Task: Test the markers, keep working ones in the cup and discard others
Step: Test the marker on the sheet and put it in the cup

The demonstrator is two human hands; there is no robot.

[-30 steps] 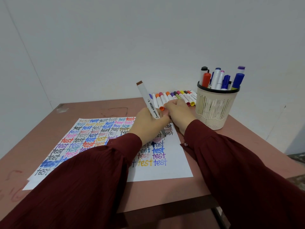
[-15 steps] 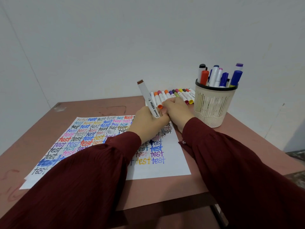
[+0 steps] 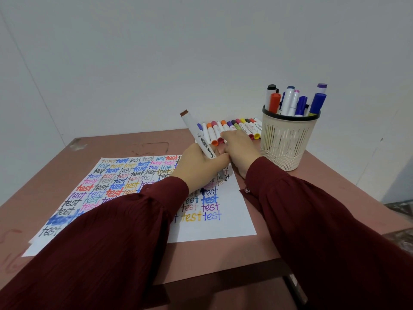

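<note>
Maroon sleeves (image 3: 111,242), two of them, reach over the table (image 3: 111,146) toward the cup (image 3: 288,144). Left of the cup lies a paper sheet (image 3: 223,227) crowded with coloured "test" words. Our left hand (image 3: 199,168) grips one white marker (image 3: 196,135), brown end up and slanted. Our right hand (image 3: 241,151) touches the left, fingers curled; whether it holds anything we cannot tell. Just left of the cup, about twelve markers lie in one row (image 3: 237,127). At least seven stand inside the cup.

Bare indoor room, plain white walls (image 3: 201,52), scuffed reddish table (image 3: 111,148) in the corner, mesh pen cup (image 3: 288,142)
</note>
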